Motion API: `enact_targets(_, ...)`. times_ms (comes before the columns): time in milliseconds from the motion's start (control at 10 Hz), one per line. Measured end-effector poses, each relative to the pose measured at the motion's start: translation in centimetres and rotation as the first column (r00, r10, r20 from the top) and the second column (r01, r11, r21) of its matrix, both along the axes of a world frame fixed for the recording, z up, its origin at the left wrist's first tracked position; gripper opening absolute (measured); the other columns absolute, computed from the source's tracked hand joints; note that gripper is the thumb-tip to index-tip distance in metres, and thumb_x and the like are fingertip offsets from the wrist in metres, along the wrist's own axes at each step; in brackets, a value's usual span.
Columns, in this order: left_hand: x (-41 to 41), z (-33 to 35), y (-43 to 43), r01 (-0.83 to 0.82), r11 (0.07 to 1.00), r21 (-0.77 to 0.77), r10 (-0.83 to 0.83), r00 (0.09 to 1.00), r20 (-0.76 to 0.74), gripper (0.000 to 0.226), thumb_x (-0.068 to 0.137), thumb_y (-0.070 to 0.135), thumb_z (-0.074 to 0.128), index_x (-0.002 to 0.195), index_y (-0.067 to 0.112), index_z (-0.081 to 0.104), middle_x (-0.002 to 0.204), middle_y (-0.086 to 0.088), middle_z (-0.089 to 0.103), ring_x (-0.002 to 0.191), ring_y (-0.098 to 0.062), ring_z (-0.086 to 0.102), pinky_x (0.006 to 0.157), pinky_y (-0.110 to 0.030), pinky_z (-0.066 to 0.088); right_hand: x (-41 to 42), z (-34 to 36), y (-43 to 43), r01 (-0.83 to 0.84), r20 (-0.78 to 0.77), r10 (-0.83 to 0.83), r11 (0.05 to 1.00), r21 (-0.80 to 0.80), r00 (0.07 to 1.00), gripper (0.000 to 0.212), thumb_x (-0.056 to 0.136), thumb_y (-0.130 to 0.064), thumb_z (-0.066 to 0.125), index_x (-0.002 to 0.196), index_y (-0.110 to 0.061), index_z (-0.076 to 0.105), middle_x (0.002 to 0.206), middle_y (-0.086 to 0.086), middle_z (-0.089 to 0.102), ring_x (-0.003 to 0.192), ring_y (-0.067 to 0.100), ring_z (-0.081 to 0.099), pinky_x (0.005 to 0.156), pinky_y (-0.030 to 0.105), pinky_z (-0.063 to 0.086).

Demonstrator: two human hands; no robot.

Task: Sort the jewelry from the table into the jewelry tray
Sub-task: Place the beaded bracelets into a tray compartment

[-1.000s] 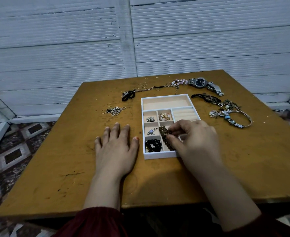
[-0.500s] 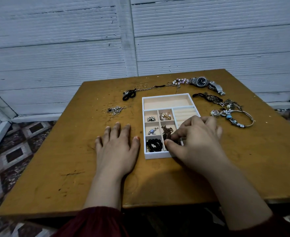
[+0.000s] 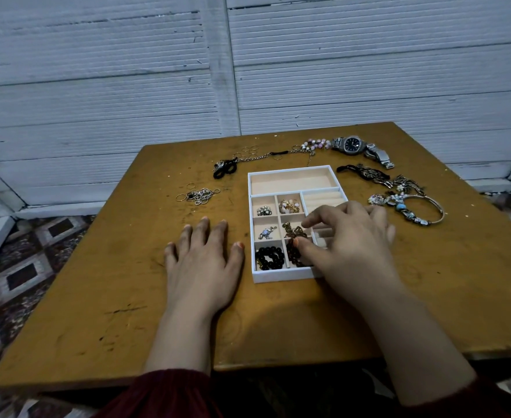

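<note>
Plainly, the left hand (image 3: 203, 263) lies flat, fingers spread, on the worn yellow-brown wooden counter (image 3: 97, 312), just left of the white compartmented jewelry tray (image 3: 281, 277). The right hand (image 3: 350, 242) reaches over the tray's right side with its fingers bent. Its thumb tip touches a dark brown beaded bracelet (image 3: 293, 257) lying in the near middle compartments; whether it pinches the bracelet I cannot tell. A silver wristwatch (image 3: 353, 144) sits far right.

Dim, flat light; wide-angle edge bending

Left grip (image 3: 203, 260) flat, palm down; right grip (image 3: 349, 241) loosely curled.
</note>
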State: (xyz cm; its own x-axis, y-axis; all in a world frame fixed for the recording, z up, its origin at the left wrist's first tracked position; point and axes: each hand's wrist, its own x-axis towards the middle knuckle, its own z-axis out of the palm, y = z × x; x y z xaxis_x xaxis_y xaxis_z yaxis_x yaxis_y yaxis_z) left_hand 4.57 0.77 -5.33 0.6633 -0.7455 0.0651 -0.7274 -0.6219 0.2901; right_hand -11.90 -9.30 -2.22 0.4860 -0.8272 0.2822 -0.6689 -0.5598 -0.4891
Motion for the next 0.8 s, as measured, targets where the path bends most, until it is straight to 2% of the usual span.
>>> enact_targets(100, -0.01, 0.02, -0.12, -0.001, 1.000, -0.002, 0.001, 1.000, -0.004, 0.055, 0.096, 0.054, 0.027, 0.148, 0.037, 0.020, 0.159, 0.007, 0.011, 0.146, -0.018, 0.003, 0.116, -0.046, 0.001, -0.32, -0.08, -0.22, -0.023, -0.023, 0.023, 1.000, 0.014, 0.999, 0.015, 0.084, -0.047, 0.061, 0.096, -0.040, 0.068, 0.099, -0.015, 0.043, 0.111, 0.013, 0.021, 0.080, 0.029, 0.014)
enact_targets(300, 0.00, -0.03, -0.13, -0.003, 1.000, -0.004, 0.003, 1.000, 0.000, 0.055, 0.095, 0.055, 0.027, 0.147, 0.037, 0.020, 0.159, 0.007, 0.012, 0.146, -0.017, 0.003, 0.116, -0.046, 0.002, -0.59, 0.19, -0.19, -0.022, -0.052, 0.022, 1.000, -0.002, 0.998, 0.013, 0.083, -0.042, 0.063, 0.086, -0.034, 0.072, 0.098, -0.018, 0.047, 0.112, 0.014, 0.023, 0.079, 0.028, 0.012)
enact_targets(500, -0.02, 0.04, -0.14, -0.002, 1.000, -0.005, 0.002, 1.000, -0.004, 0.055, 0.095, 0.055, 0.027, 0.147, 0.037, 0.021, 0.159, 0.007, 0.012, 0.146, -0.017, 0.003, 0.116, -0.046, 0.002, -0.61, 0.21, -0.04, -0.036, -0.126, 0.034, 0.999, -0.016, 0.991, 0.018, 0.084, -0.044, 0.060, 0.092, -0.035, 0.073, 0.103, -0.017, 0.048, 0.112, 0.015, 0.024, 0.082, 0.031, 0.015)
enact_targets(700, -0.09, 0.12, -0.04, -0.007, 1.000, -0.017, 0.007, 1.000, -0.012, 0.055, 0.096, 0.054, 0.028, 0.147, 0.036, 0.022, 0.158, 0.007, 0.012, 0.146, -0.017, 0.004, 0.116, -0.046, 0.002, -0.63, 0.07, -0.08, -0.023, -0.051, 0.023, 1.000, 0.004, 0.998, 0.015, 0.083, -0.048, 0.061, 0.091, -0.038, 0.070, 0.098, -0.017, 0.047, 0.110, 0.012, 0.022, 0.083, 0.030, 0.016)
enact_targets(800, -0.08, 0.24, -0.04, -0.012, 0.999, -0.033, 0.011, 1.000, -0.028, 0.054, 0.095, 0.054, 0.031, 0.146, 0.036, 0.025, 0.158, 0.007, 0.016, 0.146, -0.017, 0.006, 0.116, -0.046, 0.003, -0.65, -0.05, -0.17, -0.009, 0.031, 0.010, 1.000, -0.030, 0.999, 0.014, 0.084, -0.047, 0.060, 0.089, -0.038, 0.069, 0.095, -0.017, 0.045, 0.108, 0.010, 0.024, 0.078, 0.027, 0.013)
